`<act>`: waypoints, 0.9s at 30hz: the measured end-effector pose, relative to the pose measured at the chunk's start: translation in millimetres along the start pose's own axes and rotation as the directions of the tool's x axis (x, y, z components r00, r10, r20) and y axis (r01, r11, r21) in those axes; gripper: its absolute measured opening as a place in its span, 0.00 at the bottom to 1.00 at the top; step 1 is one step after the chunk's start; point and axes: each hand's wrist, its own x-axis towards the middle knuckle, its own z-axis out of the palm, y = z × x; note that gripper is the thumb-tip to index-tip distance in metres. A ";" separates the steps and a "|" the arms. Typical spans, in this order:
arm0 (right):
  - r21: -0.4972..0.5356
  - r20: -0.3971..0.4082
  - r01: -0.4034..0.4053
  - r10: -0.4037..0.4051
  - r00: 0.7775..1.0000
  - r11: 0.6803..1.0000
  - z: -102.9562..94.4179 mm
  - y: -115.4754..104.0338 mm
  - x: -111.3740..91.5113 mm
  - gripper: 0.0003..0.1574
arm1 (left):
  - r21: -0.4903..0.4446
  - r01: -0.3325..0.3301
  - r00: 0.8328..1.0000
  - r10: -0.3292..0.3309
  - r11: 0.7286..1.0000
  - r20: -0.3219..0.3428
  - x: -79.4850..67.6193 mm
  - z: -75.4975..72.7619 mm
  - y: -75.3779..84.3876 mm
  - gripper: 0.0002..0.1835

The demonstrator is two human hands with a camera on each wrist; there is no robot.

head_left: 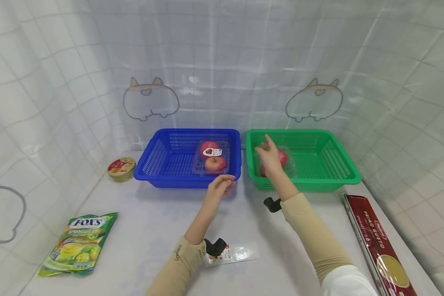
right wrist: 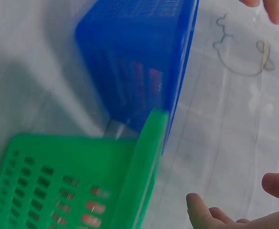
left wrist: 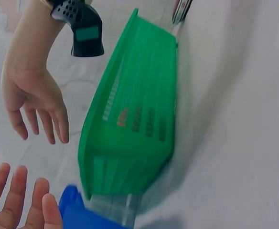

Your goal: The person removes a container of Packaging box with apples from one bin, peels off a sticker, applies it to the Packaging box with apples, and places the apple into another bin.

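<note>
My right hand (head_left: 270,159) is over the left end of a green plastic basket (head_left: 345,176), its fingers extended and holding nothing. Below it in that basket lies a clear pack of red apples (head_left: 283,157), partly hidden by the hand. Near the front right corner of a blue basket (head_left: 185,179) is my left hand (head_left: 218,189), with loosely bent fingers and nothing in them. Inside the blue basket sits another clear pack with two apples (head_left: 215,163) and a label. The left wrist view shows both hands, the right one (left wrist: 37,90) beside the green basket's rim.
A round tin (head_left: 121,169) stands left of the blue basket. Nearer on the left lies a green candy bag (head_left: 79,244). A red spaghetti box (head_left: 379,246) lies along the right side. A labelled clear strip (head_left: 240,253) is on the table below the left wrist. Curtains enclose the table.
</note>
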 end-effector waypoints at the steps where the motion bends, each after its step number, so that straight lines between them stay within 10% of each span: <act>1: -0.012 0.001 0.001 -0.001 1.000 1.000 -3.6 0.2 0.4 0.42 | 0.000 0.005 1.000 -0.005 1.000 0.006 1.1 2.9 -0.2 0.16; 17: -0.318 -0.121 -0.035 -0.004 0.993 0.948 -86.4 33.9 29.8 0.42 | 0.117 0.013 0.997 -0.021 0.993 0.070 14.1 51.9 -13.0 0.24; 27: -0.484 0.128 -0.156 0.246 0.961 0.861 -108.3 54.5 46.4 0.45 | 0.153 0.107 0.990 -0.119 0.982 0.070 21.5 66.5 -23.2 0.35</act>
